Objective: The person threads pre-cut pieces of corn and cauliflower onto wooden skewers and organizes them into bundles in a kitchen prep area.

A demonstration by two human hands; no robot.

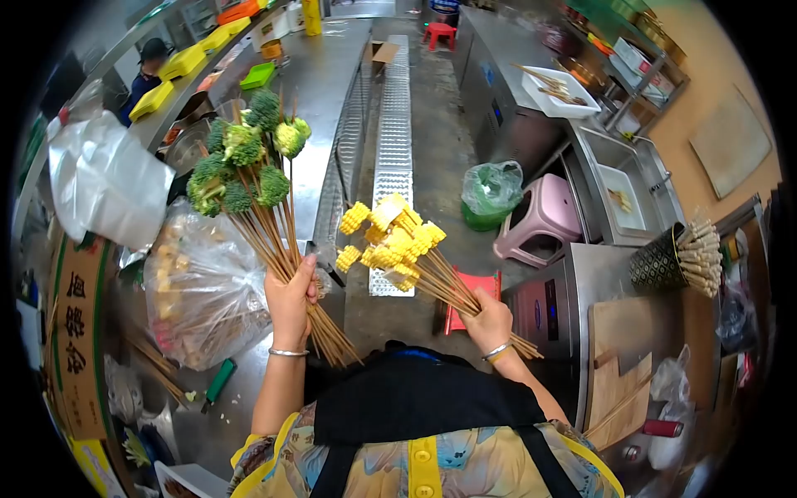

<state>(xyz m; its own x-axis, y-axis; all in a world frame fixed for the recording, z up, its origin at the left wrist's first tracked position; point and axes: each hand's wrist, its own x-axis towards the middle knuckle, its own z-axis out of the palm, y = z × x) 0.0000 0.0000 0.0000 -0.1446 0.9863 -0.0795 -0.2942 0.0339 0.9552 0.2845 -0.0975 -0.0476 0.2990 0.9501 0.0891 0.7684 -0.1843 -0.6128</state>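
My left hand [290, 303] is closed around a bundle of wooden skewers tipped with broccoli [244, 145]. The florets fan out above the fist, and the bare stick ends poke out below it. In my right hand [488, 322] is a second bundle, corn skewers [394, 236], with yellow corn pieces on the far ends leaning up and to the left. Both bundles are held up in front of my body, apart from each other. Beside my left hand, a clear plastic bag [203, 286] with food inside lies on the steel counter.
A green-handled tool [218, 382] and loose skewers rest on the left counter. Right of me are a cutting board [623, 332], a pot of skewers [664, 257] and a sink [610, 158]. A pink stool [552, 207] and green bag [490, 195] stand on the floor. Another person [149, 70] is far left.
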